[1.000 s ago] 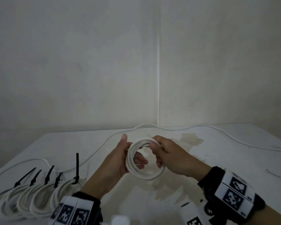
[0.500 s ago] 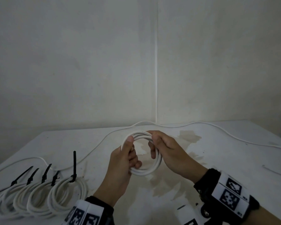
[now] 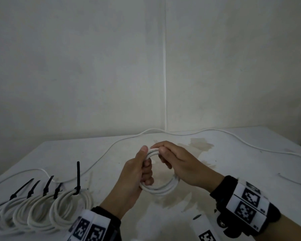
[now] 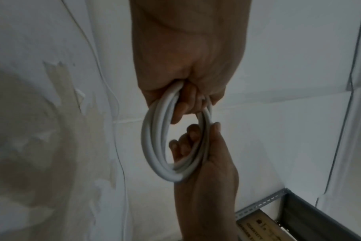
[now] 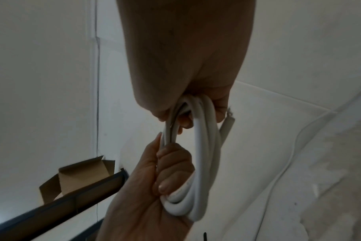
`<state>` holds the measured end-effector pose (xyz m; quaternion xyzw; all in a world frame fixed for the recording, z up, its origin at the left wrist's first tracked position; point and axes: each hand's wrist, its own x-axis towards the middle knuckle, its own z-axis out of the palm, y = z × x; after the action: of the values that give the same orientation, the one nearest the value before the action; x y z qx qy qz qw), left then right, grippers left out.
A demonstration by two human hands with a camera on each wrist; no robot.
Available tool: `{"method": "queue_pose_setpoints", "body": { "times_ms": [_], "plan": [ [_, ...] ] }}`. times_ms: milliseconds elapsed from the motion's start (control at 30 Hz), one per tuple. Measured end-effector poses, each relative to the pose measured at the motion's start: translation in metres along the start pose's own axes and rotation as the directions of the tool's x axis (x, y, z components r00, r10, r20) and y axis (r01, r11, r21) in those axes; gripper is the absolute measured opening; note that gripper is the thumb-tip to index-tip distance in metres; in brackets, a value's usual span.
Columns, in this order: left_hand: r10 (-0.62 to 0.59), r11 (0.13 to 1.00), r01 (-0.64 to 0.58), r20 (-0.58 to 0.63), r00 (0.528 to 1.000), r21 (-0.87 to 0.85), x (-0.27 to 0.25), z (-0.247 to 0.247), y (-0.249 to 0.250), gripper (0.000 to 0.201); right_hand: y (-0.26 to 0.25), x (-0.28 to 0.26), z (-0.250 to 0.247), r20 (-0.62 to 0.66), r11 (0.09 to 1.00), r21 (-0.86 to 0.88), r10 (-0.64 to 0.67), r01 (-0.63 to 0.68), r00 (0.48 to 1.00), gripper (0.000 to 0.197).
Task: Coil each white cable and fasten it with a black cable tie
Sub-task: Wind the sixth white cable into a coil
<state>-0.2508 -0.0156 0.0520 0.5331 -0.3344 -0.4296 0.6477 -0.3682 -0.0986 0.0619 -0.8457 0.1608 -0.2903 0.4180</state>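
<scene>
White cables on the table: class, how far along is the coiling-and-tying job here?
Done: five tied coils sit at the table's left, each with a black cable tie. In hand: both hands, left hand and right hand, grip an untied coil. Left: tying it, then the loose cable.

I am closing my left hand (image 3: 137,173) tighter around the near side of the coil (image 3: 161,186), fingers now curling through it, while my right hand (image 3: 179,164) is sliding up to pinch the top strands beside my left thumb.
</scene>
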Motion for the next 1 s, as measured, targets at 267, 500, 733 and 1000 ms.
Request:
{"method": "queue_pose_setpoints", "body": {
  "times_ms": [267,500,733,1000],
  "plan": [
    [0.030,0.998,-0.036,-0.111,0.993,-0.056,0.002,0.000,-0.001,0.046,0.001,0.000,-0.014,0.141,0.890,0.401,0.176,-0.219,0.974,0.028],
    [0.037,0.999,-0.037,-0.099,0.994,0.003,0.003,0.001,-0.002,0.047,0.005,0.000,-0.016,0.094,0.915,0.348,0.182,-0.203,0.979,0.023],
    [0.024,1.000,-0.023,-0.065,0.998,0.019,0.002,0.003,-0.002,0.050,0.007,0.000,-0.018,0.071,0.916,0.338,0.206,-0.218,0.976,0.018],
    [0.025,0.998,-0.029,-0.063,0.998,-0.062,0.002,0.005,-0.004,0.046,0.004,-0.001,-0.016,0.028,0.950,0.266,0.163,-0.164,0.986,0.023]
  ]
}}
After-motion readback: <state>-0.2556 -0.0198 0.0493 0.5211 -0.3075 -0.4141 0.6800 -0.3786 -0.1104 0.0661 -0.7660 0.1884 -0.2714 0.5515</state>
